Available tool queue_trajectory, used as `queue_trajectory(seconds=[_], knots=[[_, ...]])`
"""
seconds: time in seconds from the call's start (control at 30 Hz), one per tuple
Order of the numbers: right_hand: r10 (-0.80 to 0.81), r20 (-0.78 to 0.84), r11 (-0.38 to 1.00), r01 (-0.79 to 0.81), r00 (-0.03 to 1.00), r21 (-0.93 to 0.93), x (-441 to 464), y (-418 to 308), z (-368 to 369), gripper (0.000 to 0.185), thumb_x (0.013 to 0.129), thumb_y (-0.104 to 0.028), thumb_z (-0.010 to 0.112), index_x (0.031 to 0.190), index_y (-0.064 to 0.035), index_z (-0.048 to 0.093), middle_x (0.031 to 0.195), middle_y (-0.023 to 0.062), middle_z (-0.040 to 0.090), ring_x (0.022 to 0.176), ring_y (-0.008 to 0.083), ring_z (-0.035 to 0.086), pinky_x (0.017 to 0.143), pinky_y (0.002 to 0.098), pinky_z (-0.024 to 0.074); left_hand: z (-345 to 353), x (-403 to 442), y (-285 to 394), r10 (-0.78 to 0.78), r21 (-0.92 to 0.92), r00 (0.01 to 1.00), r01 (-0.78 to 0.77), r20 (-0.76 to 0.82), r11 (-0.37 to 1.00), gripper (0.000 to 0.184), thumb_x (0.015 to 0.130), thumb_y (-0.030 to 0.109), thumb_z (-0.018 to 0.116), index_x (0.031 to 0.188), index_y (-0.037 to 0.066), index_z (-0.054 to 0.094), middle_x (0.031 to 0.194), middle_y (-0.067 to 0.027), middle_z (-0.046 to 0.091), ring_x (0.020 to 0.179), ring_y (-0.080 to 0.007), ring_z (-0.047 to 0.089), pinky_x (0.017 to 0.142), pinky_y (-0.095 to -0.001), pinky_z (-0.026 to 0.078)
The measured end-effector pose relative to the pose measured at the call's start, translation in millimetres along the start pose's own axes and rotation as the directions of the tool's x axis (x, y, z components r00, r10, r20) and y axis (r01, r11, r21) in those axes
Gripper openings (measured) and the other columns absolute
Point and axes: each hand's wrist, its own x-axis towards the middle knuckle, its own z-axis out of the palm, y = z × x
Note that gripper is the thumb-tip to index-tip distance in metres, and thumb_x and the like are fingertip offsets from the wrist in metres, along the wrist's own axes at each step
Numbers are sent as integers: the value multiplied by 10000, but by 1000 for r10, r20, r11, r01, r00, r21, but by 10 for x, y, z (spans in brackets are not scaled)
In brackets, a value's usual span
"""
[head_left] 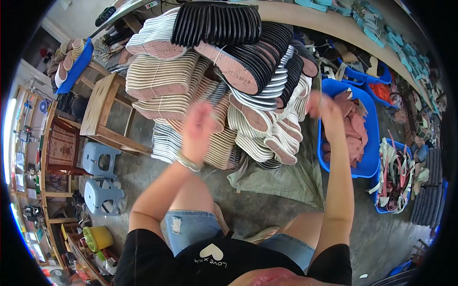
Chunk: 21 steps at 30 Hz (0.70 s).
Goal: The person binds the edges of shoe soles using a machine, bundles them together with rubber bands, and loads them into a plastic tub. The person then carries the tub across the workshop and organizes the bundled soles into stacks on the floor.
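A big heap of tied shoe-sole bundles rises before me. At its top lies a black bundle (217, 24); lower left are cream bundles (160, 76), and at the front right are white bundles (253, 143). My left hand (198, 121), with a bracelet at the wrist, is raised in front of the cream soles. My right hand (323, 107) is between the heap's right side and a blue basket (372, 143) holding pinkish sole-shaped pieces (353, 126). Motion smears the fingers of both hands, and I cannot make out anything held in either.
A green cloth (281, 183) lies under the heap's front right. Left of the heap are a wooden stool (101, 107) and blue plastic stools (100, 159). Another basket (395, 178) of straps stands at the right. Light-blue pieces lie along a curved table (334, 26) behind.
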Motion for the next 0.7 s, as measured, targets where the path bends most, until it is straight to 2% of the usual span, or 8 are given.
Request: queue_trajectory(seconds=[0.03, 0.1, 0.13, 0.2, 0.23, 0.3, 0.4, 0.7], knots=[[-113, -40, 992, 115, 993, 48, 252, -254, 118, 393, 928, -299, 467, 1191, -13, 522, 1011, 73, 627, 899, 136, 591, 821, 258, 454, -236, 335, 228, 300, 300, 950, -263, -84, 917, 302, 846, 145, 569, 1100, -5, 506, 1084, -91, 529, 976, -174, 537, 867, -317, 439], [-179, -44, 972, 183, 983, 145, 625, -892, 596, 480, 930, -342, 429, 1279, -12, 441, 1206, 134, 536, 1084, 195, 530, 900, 312, 420, -400, 923, 727, 437, 288, 825, -348, -358, 892, 411, 853, 183, 569, 1188, -31, 467, 1105, -132, 528, 986, -226, 538, 867, -330, 431], [-265, -12, 944, 262, 964, 202, 919, -918, 750, 497, 910, -329, 480, 1284, -4, 426, 1232, 141, 513, 1109, 236, 521, 923, 327, 411, -500, 1295, 803, 523, 380, 800, -404, -294, 832, 457, 857, 217, 573, 1219, -32, 449, 1140, -148, 524, 1013, -247, 534, 882, -337, 422], [-145, 90, 948, 112, 985, 298, 1338, -1129, 1155, 524, 881, -355, 515, 1244, 17, 454, 1218, 160, 513, 1075, 277, 515, 900, 368, 410, -615, 2036, 757, 262, 285, 965, -252, 4, 925, 702, 781, 360, 652, 1289, -34, 371, 1277, -217, 422, 1168, -321, 436, 957, -383, 353], [-106, 166, 929, 37, 980, 369, 1427, -1213, 1327, 591, 870, -432, 514, 1206, 53, 487, 1186, 174, 532, 1012, 272, 534, 857, 359, 416, -522, 2219, 825, 124, 281, 972, -178, 199, 943, 577, 844, 319, 593, 1267, -28, 411, 1208, -137, 510, 1125, -186, 453, 967, -276, 314], [-32, 81, 958, 7, 996, 285, 1425, -1328, 1625, 572, 871, -410, 526, 1142, 93, 519, 1111, 148, 579, 967, 248, 551, 854, 334, 407, -263, 2151, 856, 238, 488, 971, -213, 12, 846, 622, 806, 420, 607, 1175, -60, 468, 1103, -230, 568, 1035, -299, 555, 882, -363, 423], [1, -62, 974, 13, 998, 227, 1497, -1253, 1709, 539, 868, -395, 542, 1120, 82, 539, 1064, 141, 600, 940, 229, 560, 833, 318, 416, -247, 2158, 719, 328, 391, 944, -316, 37, 865, 637, 824, 455, 571, 1208, -38, 444, 1133, -216, 554, 1087, -322, 520, 925, -363, 392], [-63, 68, 906, 29, 996, 423, 1521, -1124, 1686, 506, 884, -366, 535, 1135, 73, 538, 1077, 130, 601, 950, 220, 567, 841, 305, 433, -194, 1986, 829, 382, 356, 923, -374, 52, 856, 582, 820, 396, 597, 1197, -21, 448, 1110, -192, 558, 1053, -301, 532, 917, -355, 393]])
